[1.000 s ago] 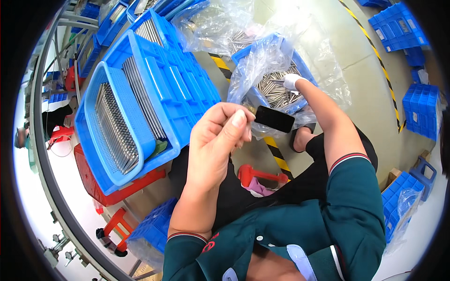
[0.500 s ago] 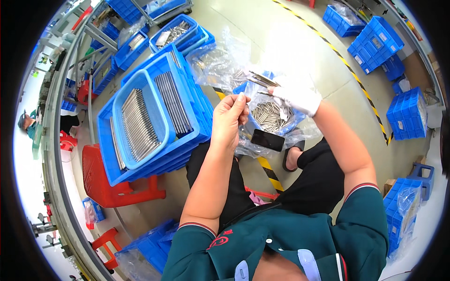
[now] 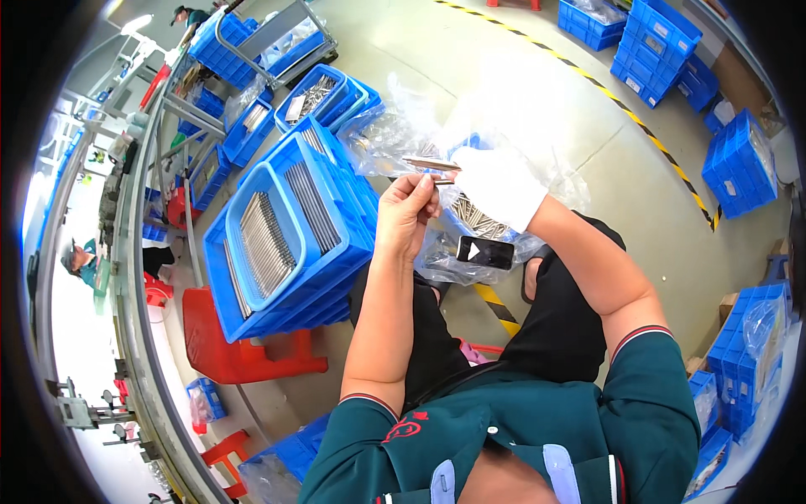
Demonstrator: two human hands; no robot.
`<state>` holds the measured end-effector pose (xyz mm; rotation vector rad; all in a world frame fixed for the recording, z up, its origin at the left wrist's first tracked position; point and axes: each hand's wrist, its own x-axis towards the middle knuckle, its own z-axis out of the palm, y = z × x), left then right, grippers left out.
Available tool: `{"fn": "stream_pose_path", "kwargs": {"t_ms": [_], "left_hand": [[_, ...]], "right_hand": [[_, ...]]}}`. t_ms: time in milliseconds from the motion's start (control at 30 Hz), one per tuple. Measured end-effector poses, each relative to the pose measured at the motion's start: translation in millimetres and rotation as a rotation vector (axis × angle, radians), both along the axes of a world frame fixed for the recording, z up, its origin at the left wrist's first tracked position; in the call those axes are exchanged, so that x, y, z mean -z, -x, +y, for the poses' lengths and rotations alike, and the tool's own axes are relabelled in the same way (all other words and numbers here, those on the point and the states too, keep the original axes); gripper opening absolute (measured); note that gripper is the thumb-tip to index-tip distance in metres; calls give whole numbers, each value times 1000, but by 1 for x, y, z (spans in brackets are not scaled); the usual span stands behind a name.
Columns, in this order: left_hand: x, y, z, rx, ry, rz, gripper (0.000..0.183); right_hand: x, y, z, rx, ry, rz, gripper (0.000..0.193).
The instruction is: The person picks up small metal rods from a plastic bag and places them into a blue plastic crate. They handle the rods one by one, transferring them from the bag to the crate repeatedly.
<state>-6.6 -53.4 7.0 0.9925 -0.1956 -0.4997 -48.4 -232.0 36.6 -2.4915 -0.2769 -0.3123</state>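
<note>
Over the near-left edge of the blue bin (image 3: 475, 140), the two hands meet. The left hand (image 3: 410, 205) is bare, its thumb and forefinger pressed together at the end of a slim piece; whether they truly grip it, I cannot tell. The right hand (image 3: 501, 190), in a white glove, pinches a few slim metal pieces (image 3: 431, 164) that stick out toward the left; its fingertips are lost in glare.

Just below the hands, many loose metal pieces (image 3: 476, 218) lie jumbled in the bin. A dark phone-like slab (image 3: 485, 252) shows at the bin's near edge, above crumpled clear plastic (image 3: 437, 262).

Farther left, on top of stacked blue crates (image 3: 351, 206), a light-blue basket (image 3: 306, 252) holds metal rods (image 3: 265, 244) in close, even rows, and darker rods (image 3: 312, 206) lie side by side along the crate's right edge. As far as shows, those rows are laid out in order, while the heap in the bin is unsorted and the held pieces are in neither place. Whether rods and loose pieces are one kind is unclear.

Beyond, a red stool (image 3: 210, 336) stands by the stack's near corner, and striped tape (image 3: 588, 80) crosses the floor (image 3: 646, 193).
</note>
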Motion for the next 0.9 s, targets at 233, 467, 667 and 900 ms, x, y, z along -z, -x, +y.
{"fn": "stream_pose_path", "kwargs": {"t_ms": [233, 467, 667, 900], "left_hand": [[-13, 12, -4, -41, 3, -21, 15], [-6, 4, 4, -79, -145, -80, 21], [-7, -1, 14, -1, 53, 48, 20], [6, -8, 31, 94, 252, 233, 18]], "right_hand": [[-12, 6, 1, -21, -43, 6, 21], [-13, 6, 12, 42, -24, 48, 22], [-1, -7, 18, 21, -100, 30, 24], [-3, -12, 34, -7, -97, 44, 21]]}}
